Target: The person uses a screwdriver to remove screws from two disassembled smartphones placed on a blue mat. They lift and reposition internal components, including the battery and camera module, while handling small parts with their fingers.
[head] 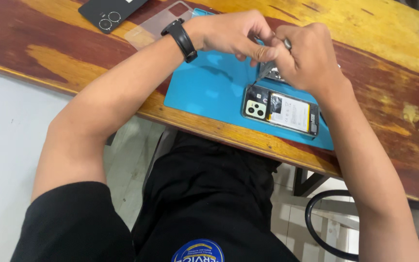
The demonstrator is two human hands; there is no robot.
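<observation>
On the blue rubber work mat (204, 92), near the worn wooden table's (389, 53) front edge, lies an opened smartphone with its back cover off (281, 110). Just above it, the left hand (231, 34) pinches a small dark part (272, 72), fingers closed. The right hand (311, 58) grips a slim metal tool (287, 44), fingers curled tight. A black phone (110, 12) rests well apart.

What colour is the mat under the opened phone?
Bright blue mat, shown best in the head view.
</observation>
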